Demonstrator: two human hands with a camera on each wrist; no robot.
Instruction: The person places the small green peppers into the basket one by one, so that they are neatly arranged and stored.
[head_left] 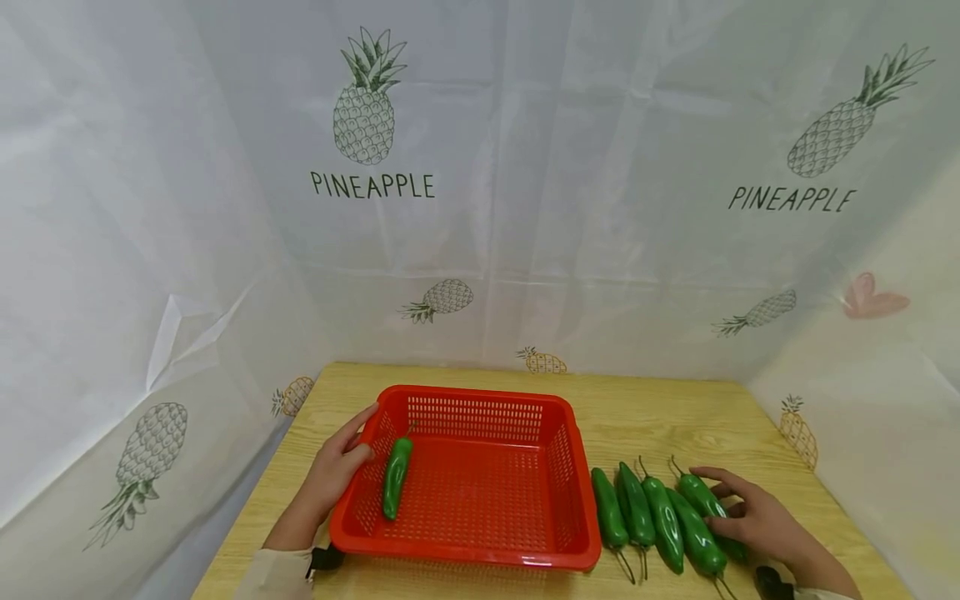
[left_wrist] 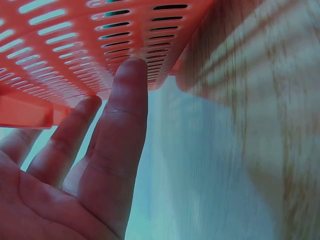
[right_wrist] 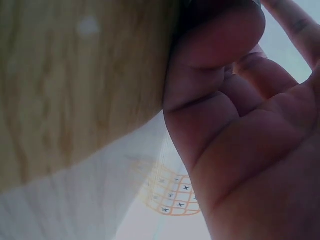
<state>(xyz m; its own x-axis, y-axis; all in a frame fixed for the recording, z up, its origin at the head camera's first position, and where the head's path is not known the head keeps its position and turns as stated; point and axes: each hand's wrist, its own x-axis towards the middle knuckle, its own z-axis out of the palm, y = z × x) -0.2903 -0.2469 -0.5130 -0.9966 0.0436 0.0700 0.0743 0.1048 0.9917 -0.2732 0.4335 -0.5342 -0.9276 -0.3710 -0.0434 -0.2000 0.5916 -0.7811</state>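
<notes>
A red plastic basket [head_left: 468, 560] with slotted walls stands on the wooden table. Inside, near its left wall, lies one green chili pepper [head_left: 397, 479]. My left hand [head_left: 333, 468] holds the basket's left side, thumb at the rim; in the left wrist view its fingers [left_wrist: 117, 130] lie against the slotted outer wall. Several more green peppers [head_left: 664, 522] lie in a row right of the basket. At the row's right end, my right hand [head_left: 761, 518] grips the outermost pepper [head_left: 701, 495] between thumb and fingers, partly covering it. The right wrist view shows curled fingers [right_wrist: 215, 40], the pepper mostly hidden.
The light wooden table [head_left: 652, 408] has its back edge at a white curtain [head_left: 562, 208] printed with pineapples. The curtain also hangs along the left and right sides. The row of peppers sits close to the basket's right wall.
</notes>
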